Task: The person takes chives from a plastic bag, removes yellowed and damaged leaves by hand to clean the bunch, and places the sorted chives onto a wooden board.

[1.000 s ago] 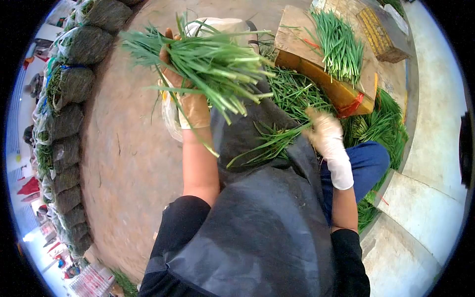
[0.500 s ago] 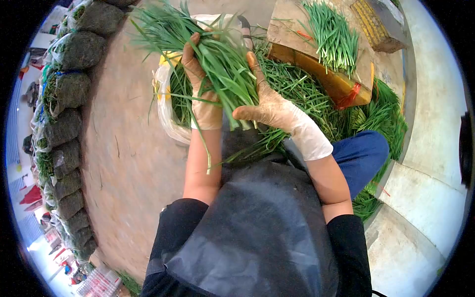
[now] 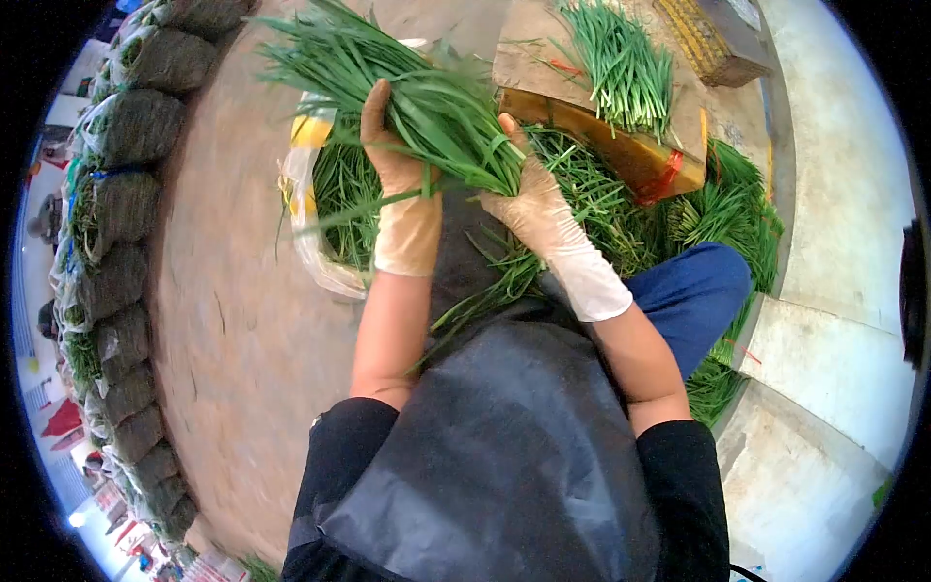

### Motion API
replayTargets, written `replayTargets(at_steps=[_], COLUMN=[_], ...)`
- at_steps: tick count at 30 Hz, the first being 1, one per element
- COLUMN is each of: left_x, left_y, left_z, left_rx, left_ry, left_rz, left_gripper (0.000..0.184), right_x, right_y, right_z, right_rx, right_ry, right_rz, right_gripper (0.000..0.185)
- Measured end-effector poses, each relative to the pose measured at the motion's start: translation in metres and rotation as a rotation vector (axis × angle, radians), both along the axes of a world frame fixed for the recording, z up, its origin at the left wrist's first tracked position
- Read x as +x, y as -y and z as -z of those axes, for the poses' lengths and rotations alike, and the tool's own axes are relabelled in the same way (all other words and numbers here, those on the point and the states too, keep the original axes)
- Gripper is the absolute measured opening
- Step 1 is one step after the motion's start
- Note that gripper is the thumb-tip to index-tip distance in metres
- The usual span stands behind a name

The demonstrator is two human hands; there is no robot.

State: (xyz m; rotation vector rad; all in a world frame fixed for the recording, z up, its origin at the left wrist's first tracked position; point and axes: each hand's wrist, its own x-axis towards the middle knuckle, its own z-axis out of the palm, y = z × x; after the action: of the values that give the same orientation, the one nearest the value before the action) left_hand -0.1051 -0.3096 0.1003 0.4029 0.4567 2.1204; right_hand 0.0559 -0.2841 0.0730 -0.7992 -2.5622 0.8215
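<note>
A thick bunch of garlic chives (image 3: 436, 107) is held up between my gloved hands, its leafy tips toward the upper left and its stem ends toward the right. My left hand (image 3: 396, 165) grips the bunch from below near its middle, thumb up on the near side and the other fingers hidden behind the leaves. My right hand (image 3: 535, 202) is closed around the cut stem ends. A few loose leaves hang down past my left wrist. Below and beyond my hands, a pile of loose chives (image 3: 592, 184) lies by my knee.
A white and yellow bag (image 3: 306, 209) of greens stands left of my hands. A board (image 3: 529, 63) at upper right bears another chive bunch (image 3: 626, 73) and a yellow-ridged block (image 3: 698, 39). More chives (image 3: 732, 213) lie beside it. Filled mesh sacks (image 3: 126, 209) line the left.
My right hand has gone from spread flat beside the stems to closed around their ends. The bunch has tilted flatter, its stem ends shifting up and right.
</note>
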Motion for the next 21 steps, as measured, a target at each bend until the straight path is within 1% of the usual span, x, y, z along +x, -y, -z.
replayTargets(at_steps=[2,3,4,5,6,7,8,9,10,11,12,13,14,15,16,19,20,21], left_x=[-0.001,-0.01,-0.02,-0.017,-0.043,-0.087,-0.091,-0.087,-0.086,-0.073,-0.053,-0.023,0.014,0.052,0.068,0.081,0.079,0.08], left_y=[0.006,0.021,0.03,0.049,0.066,0.081,0.099,0.115,0.127,0.137,0.142,0.142,0.136,0.123,0.112,0.082,0.078,0.075], left_z=[0.003,0.005,0.012,-0.008,0.016,0.057,0.038,0.012,0.007,-0.003,-0.017,-0.033,-0.05,-0.067,-0.06,-0.032,-0.025,-0.019], left_rx=[-0.184,-0.289,-0.354,-0.51,-0.545,-0.666,-0.897,-1.172,-1.275,-1.336,-1.376,-1.186,-0.987,-1.031,-0.992,-0.999,-0.973,-0.947], left_ry=[0.024,0.013,-0.045,-0.292,-0.459,-0.458,-0.536,-0.797,-0.955,-1.185,-1.412,-1.208,-0.983,-0.943,-0.81,-0.809,-0.713,-0.615], left_rz=[-0.015,0.152,0.21,0.226,0.263,0.275,0.124,-0.098,-0.353,-0.616,-0.893,-0.568,-0.271,0.042,0.314,0.348,0.355,0.362], left_gripper=[0.041,0.046,0.052,0.054,0.053,0.058,0.059,0.056,0.047,0.04,0.033,0.03,0.028,0.027,0.03,0.033,0.032,0.032], right_x=[0.021,0.029,0.037,0.044,0.049,0.051,0.053,0.054,0.054,0.054,0.052,0.049,0.047,0.045,0.043,0.037,0.037,0.036], right_y=[0.0,-0.002,-0.005,-0.008,-0.01,-0.013,-0.015,-0.017,-0.018,-0.015,-0.013,-0.009,-0.006,-0.002,0.001,0.013,0.016,0.016], right_z=[-0.021,-0.036,-0.042,-0.046,-0.049,-0.049,-0.045,-0.039,-0.033,-0.029,-0.026,-0.023,-0.022,-0.023,-0.024,-0.028,-0.028,-0.026], right_rx=[-0.116,-0.006,-0.001,0.207,0.412,0.552,0.551,0.624,0.695,0.687,0.734,0.781,0.772,0.769,0.766,0.735,0.732,0.611], right_ry=[0.035,0.161,0.161,0.161,0.161,0.149,0.149,0.231,0.313,0.312,0.361,0.408,0.404,0.376,0.348,0.341,0.322,0.342], right_rz=[0.259,0.273,0.283,0.279,0.269,0.276,0.277,0.295,0.31,0.301,0.327,0.348,0.323,0.302,0.288,0.256,0.237,0.238], right_gripper=[0.079,0.102,0.102,0.098,0.095,0.093,0.093,0.09,0.086,0.086,0.084,0.081,0.081,0.08,0.079,0.077,0.076,0.081])
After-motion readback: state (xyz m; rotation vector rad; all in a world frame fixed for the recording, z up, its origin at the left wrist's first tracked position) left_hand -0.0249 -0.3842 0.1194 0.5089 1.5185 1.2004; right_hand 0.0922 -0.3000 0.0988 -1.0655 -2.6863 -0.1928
